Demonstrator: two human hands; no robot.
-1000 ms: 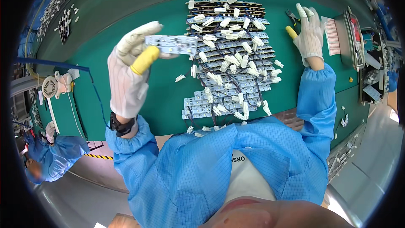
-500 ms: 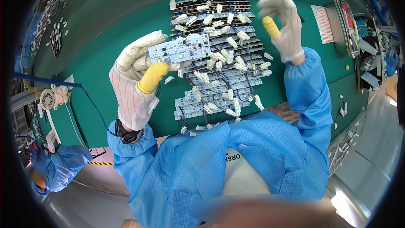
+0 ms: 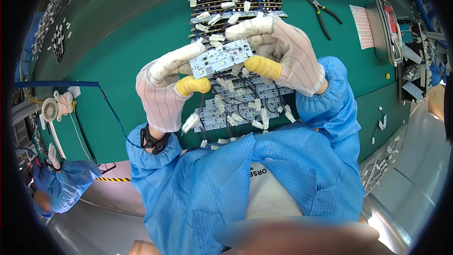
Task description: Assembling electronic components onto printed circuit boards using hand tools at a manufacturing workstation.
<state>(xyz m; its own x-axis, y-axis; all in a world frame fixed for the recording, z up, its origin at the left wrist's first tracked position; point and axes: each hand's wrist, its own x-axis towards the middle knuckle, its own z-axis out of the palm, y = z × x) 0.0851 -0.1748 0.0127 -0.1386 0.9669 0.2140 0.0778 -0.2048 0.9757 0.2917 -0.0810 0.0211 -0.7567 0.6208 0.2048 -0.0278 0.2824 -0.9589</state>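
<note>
A small white circuit board (image 3: 221,58) with dark components and yellowish square chips is held up, slightly tilted, between my hands. My left hand (image 3: 166,82), in a white striped glove with a yellow thumb cover, pinches its left end. At the right end, my right hand (image 3: 285,52), gloved the same way, closes around the edge. A white plug connector (image 3: 191,123) dangles on a dark wire below my left hand. Beneath and behind both hands lie stacked rows of similar circuit boards (image 3: 207,119) with wires and white connectors, partly hidden by the gloves.
Black-handled pliers (image 3: 324,16) lie right of the stack on the green table (image 3: 113,56). Farther right are a red-printed sheet (image 3: 361,26) and a metal tray (image 3: 384,30). A white fan (image 3: 53,108) stands left, near a blue coiled cord (image 3: 113,123). A co-worker (image 3: 66,184) is at lower left.
My right hand has come down and left from above the pliers and now grips the board's right end. My left hand has shifted right with the board.
</note>
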